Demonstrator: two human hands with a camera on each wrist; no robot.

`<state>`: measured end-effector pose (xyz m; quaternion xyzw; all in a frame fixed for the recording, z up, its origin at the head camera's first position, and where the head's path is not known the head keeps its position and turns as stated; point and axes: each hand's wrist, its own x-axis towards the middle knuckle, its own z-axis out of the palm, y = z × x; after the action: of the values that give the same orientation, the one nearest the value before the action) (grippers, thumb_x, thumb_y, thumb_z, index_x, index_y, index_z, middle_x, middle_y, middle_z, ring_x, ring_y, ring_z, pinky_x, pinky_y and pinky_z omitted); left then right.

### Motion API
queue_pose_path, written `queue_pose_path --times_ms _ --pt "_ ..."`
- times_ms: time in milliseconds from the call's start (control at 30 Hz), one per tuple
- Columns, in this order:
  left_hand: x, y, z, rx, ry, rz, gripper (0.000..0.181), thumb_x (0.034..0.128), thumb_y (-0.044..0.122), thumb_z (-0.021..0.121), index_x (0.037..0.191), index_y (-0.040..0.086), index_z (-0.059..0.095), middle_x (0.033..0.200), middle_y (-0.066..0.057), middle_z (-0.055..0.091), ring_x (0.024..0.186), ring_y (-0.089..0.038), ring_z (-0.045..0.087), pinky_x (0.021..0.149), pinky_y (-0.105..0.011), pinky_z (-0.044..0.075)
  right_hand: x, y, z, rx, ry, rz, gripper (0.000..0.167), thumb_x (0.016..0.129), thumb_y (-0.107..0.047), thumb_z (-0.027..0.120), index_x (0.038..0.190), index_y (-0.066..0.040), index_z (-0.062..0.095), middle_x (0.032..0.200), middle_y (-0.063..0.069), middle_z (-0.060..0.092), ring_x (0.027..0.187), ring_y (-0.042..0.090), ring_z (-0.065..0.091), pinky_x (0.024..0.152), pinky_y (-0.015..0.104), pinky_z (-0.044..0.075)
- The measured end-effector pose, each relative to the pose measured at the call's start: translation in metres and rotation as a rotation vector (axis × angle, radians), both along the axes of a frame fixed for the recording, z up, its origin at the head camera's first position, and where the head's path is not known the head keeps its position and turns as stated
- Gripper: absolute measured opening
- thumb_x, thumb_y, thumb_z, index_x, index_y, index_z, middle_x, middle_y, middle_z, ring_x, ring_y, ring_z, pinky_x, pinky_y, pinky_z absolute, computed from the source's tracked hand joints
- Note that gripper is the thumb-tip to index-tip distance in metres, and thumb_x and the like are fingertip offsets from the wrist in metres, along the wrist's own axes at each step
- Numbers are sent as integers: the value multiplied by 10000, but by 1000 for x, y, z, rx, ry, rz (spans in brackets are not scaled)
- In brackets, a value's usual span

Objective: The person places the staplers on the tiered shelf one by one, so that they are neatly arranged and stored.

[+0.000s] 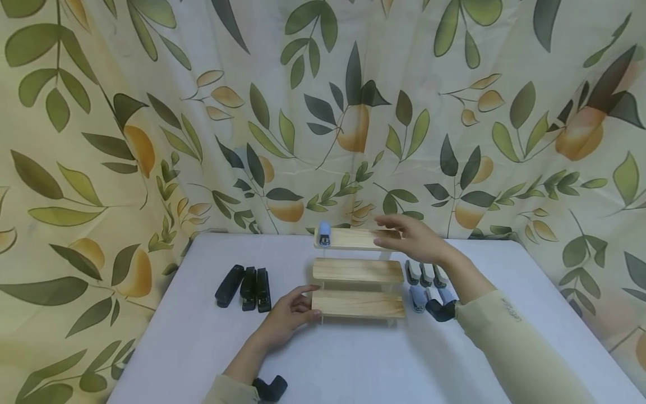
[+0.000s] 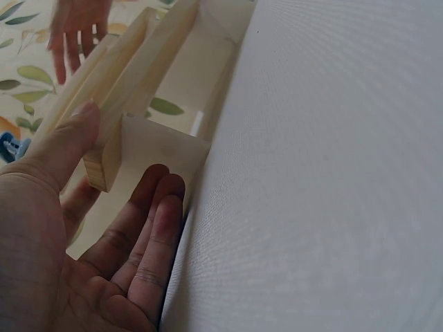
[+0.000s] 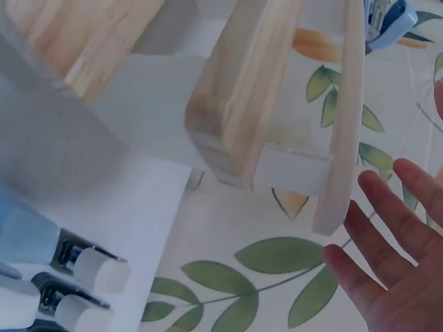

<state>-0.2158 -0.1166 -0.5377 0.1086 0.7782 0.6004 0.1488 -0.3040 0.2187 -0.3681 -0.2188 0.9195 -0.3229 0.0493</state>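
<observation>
A three-tier wooden rack (image 1: 358, 270) stands on the white table (image 1: 353, 365). Its top tier (image 1: 350, 238) bears one blue stapler (image 1: 324, 234), set between ten and eleven o'clock from the rack's middle. At eight o'clock the left hand (image 1: 286, 320) pinches the end of the lowest tier (image 1: 358, 304) between thumb and forefinger, other fingers loosely bent. Near two o'clock the right hand (image 1: 419, 241) is released, fingers spread by the top tier's right end; whether they touch it I cannot tell. Three black staplers (image 1: 248, 289) lie at nine o'clock. At three o'clock sit three whitish staplers (image 1: 427, 274), with blue and white staplers (image 1: 417, 298) at four, partly hidden by a black wrist device (image 1: 441, 311).
</observation>
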Motion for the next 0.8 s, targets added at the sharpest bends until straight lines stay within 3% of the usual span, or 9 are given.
queue_pose_path --times_ms 233,800 --pt "0 0 0 -5 2 -1 612 894 472 791 1447 411 537 1187 -5 702 1045 -156 682 915 -330 544 9 11 -1 -3 30 -2 656 985 -447 696 1515 -114 499 1496 136 578 1400 375 505 1170 646 346" --pt "0 0 -1 -2 -2 4 593 892 458 800 1429 418 551 1169 0 703 1036 -165 684 916 -345 542 20 33 -5 11 8 -48 691 982 -459 697 1535 -116 467 1546 163 517 1448 455 436 1136 714 336"
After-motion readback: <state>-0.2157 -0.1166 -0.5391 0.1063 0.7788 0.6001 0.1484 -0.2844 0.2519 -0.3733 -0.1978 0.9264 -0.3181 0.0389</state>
